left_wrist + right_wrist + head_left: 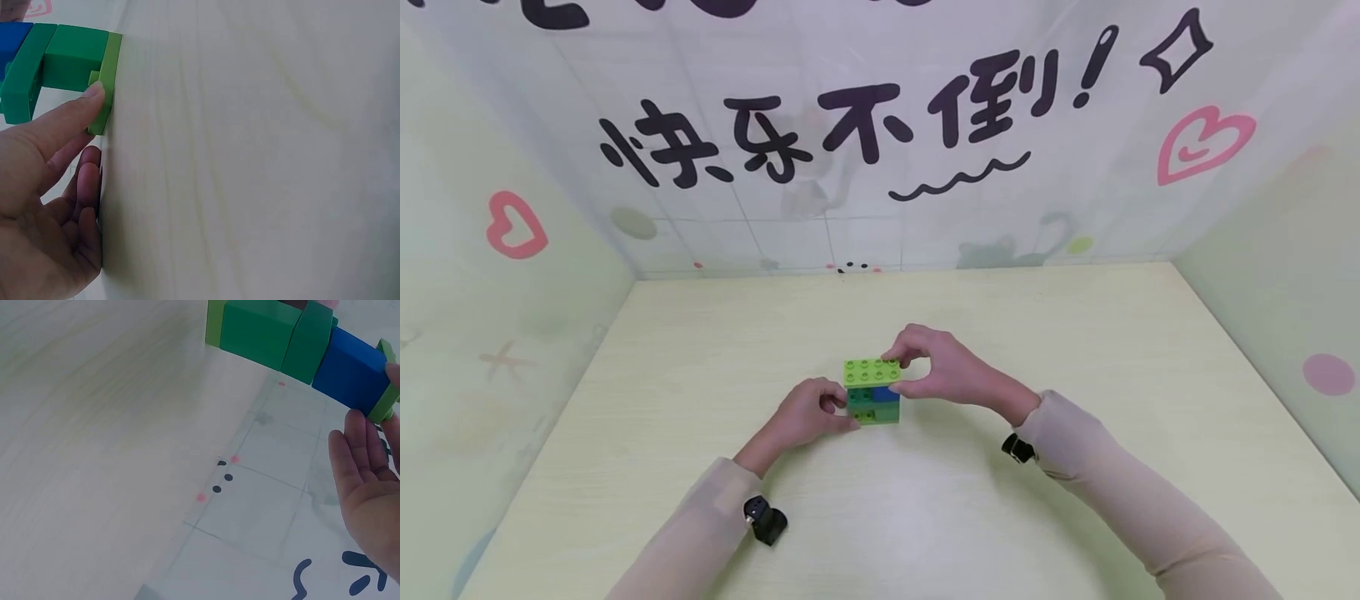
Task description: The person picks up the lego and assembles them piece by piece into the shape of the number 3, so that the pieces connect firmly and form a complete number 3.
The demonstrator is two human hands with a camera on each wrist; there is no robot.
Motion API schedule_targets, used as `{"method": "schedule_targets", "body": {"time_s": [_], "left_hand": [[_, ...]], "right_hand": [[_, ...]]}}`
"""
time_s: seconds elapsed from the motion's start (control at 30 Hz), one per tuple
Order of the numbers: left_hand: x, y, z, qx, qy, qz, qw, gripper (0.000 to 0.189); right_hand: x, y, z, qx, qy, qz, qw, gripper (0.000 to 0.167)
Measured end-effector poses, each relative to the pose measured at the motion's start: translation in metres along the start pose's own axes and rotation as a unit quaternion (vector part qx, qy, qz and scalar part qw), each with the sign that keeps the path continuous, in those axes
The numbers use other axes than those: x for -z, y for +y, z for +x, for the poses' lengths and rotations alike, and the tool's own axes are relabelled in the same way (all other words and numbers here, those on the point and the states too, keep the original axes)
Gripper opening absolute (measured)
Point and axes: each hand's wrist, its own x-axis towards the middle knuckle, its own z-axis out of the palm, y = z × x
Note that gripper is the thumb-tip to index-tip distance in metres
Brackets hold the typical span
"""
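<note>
A small stack of toy building bricks stands on the table. From the top it has a lime-green studded plate (865,371), a blue brick (887,394), a dark green plate (28,75), a green brick (75,56) and a light green base plate (112,69). With thumb and fingers at its right end, my right hand (953,367) grips the top plate. Low on the left side, my left hand (805,412) pinches the base plate, its thumb by a stud. The other fingers of the left hand are curled near the table.
The pale wooden table (700,333) is bounded by a printed back wall (865,225) and two side walls. Black wrist cameras (765,521) are strapped on both sleeves. The back wall lies a short way beyond the stack.
</note>
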Motion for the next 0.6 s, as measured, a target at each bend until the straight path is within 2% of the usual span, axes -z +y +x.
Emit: {"method": "schedule_targets", "body": {"time_s": [0.27, 0.6], "left_hand": [[-0.0005, -0.0012, 0.0006, 0.000, -0.005, -0.001, 1.0000, 0.025], [-0.0038, 0.0015, -0.0001, 0.011, 0.005, -0.003, 0.9999, 0.035]], "right_hand": [[-0.0024, 0.0030, 0.0002, -0.004, 0.001, 0.030, 0.9995, 0.030], [0.0074, 0.0058, -0.0012, 0.005, -0.020, -0.026, 0.9994, 0.039]]}}
